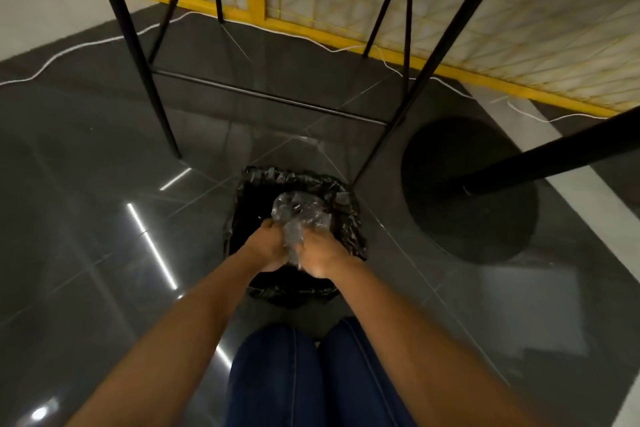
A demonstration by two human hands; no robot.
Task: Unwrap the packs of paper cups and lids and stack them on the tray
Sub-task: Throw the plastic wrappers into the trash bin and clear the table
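Note:
A crumpled clear plastic wrapper [298, 215] is bunched between both hands, right above a small bin lined with a black bag [349, 218] on the floor. My left hand [265, 248] grips the wrapper's left side and my right hand [323, 253] grips its right side, fingers curled into the plastic. The top of the wrapper bulges out beyond my fingers, over the bin's opening. No cups, lids or tray are in view.
Glossy dark floor tiles [86, 236] surround the bin. Black metal stool legs [138, 55] stand just behind it. A round black table base [467, 191] with its pole sits to the right. A yellow-framed wall [450, 10] runs along the back. My knees [311, 374] are below.

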